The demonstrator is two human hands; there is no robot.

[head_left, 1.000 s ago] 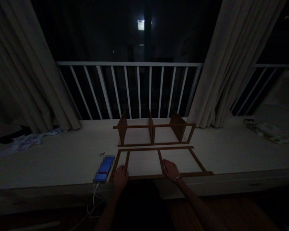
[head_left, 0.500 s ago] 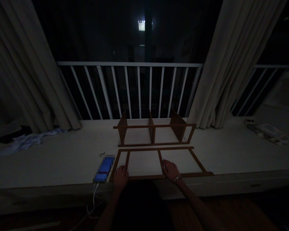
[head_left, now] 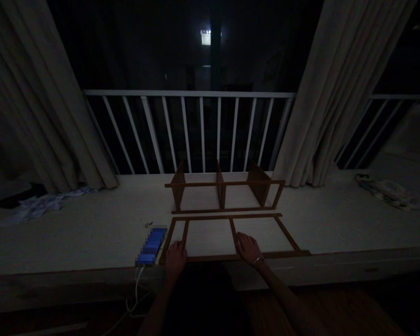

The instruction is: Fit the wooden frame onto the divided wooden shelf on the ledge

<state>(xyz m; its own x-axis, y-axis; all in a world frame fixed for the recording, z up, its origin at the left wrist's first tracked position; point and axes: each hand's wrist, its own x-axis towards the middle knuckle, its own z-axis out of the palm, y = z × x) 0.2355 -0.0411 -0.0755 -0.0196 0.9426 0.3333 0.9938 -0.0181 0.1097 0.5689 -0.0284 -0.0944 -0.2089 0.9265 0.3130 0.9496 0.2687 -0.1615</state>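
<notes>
— Where are the hands?
— Left hand (head_left: 175,257) and right hand (head_left: 248,248) lie flat, fingers open, on the frame (head_left: 231,235) at the desk (head_left: 91,233) edge.
— The risk?
— Pressed unevenly, the frame may slide off, or nudge the phone (head_left: 150,246) over.

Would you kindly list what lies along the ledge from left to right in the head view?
Crumpled cloth → blue phone → left hand → right hand, both on the flat wooden frame → bundle of cloth.

A dim home: curtains (head_left: 339,93) beside a balcony railing (head_left: 196,130).
</notes>
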